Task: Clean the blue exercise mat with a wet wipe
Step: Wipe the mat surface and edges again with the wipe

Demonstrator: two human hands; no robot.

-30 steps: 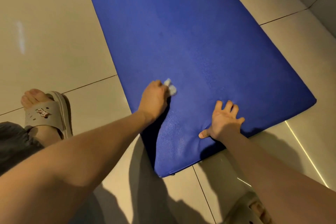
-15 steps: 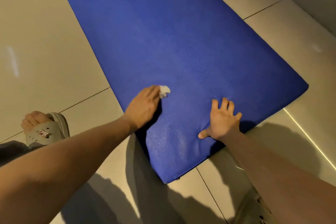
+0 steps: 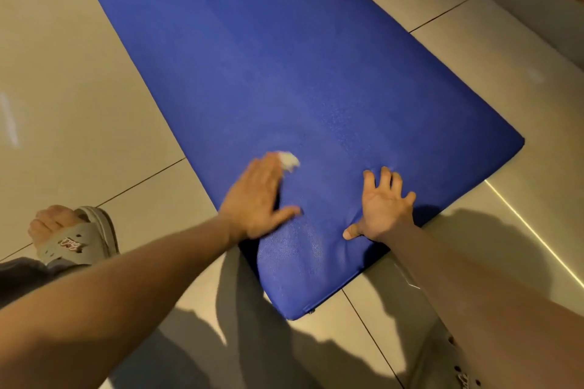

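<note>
Our left hand (image 3: 256, 199) lay flat on the mat (image 3: 284, 57), fingers straight, pressing the wipe (image 3: 290, 162) at its 1 o'clock. Our right hand (image 3: 384, 208) splayed on the mat's near end, holding nothing. Sandal (image 3: 79, 240) at 8 o'clock: logo unreadable.

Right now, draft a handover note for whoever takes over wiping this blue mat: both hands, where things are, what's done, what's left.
Left hand: flat, fingers straight, pressing the small crumpled white wet wipe onto the blue padded exercise mat, near its left edge at the near end.
Right hand: open, fingers spread, braced on the mat close to its near edge.
Done: cannot tell how much is wiped; no clear wet trail shows.
Left: probably work the wipe across the near end, then up the long far stretch.
</note>
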